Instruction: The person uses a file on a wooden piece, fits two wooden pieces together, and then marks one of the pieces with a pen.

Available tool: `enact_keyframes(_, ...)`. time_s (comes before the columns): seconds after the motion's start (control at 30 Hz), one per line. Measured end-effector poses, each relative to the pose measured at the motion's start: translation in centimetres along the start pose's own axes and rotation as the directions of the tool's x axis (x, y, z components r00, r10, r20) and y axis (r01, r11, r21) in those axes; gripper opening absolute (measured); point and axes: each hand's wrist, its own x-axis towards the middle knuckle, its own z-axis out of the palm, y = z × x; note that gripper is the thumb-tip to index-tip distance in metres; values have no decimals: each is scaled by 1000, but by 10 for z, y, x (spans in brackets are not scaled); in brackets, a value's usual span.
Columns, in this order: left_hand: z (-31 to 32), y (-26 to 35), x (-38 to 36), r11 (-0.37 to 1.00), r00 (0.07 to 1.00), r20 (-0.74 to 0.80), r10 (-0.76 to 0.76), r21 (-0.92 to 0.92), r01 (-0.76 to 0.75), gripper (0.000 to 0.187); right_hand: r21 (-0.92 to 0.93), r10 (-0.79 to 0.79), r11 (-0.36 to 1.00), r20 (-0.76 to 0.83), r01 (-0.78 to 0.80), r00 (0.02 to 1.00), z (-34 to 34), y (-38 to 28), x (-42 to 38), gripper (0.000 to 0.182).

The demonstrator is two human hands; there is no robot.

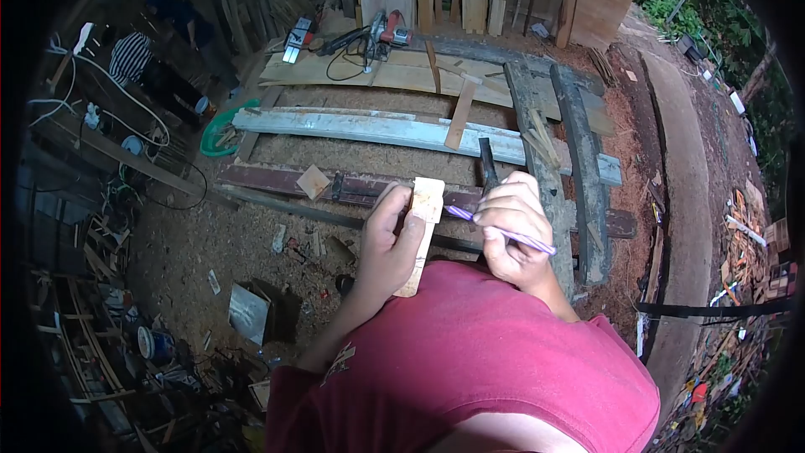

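A narrow pale wooden piece (428,200) stands roughly upright in front of the red shirt, with a wider block-like top end. My left hand (392,239) is closed around it from the left side. In my right hand (518,226) is a purple striped pen-like tool (524,240), its tip pointing left, close to the wood's right edge; whether they touch is unclear. A dark bar-shaped tool (487,161) rises above the right fingers, and its lower end is hidden behind them.
Long beams, one pale blue (360,125) and one dark red (277,180), lie across the work area. Power tools (390,32) rest on boards behind. A green basin (220,132) and two people (142,67) are at left. A metal sheet (249,312) lies lower left.
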Motion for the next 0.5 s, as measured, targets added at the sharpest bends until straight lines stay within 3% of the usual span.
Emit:
enact_keyframes(0.1,-1,2,4,1000,999,28,-24,15,23,14,-9,-33,999,-69,32,997,-1,2,9,10)
enact_keyframes(0.4,-13,2,13,990,997,35,70,123,-74,7,-71,-14,997,24,15,1000,5,4,6,9)
enact_keyframes(0.5,-12,2,16,988,998,55,41,148,-49,4,8,12,1000,-122,-12,992,9,8,-1,8)
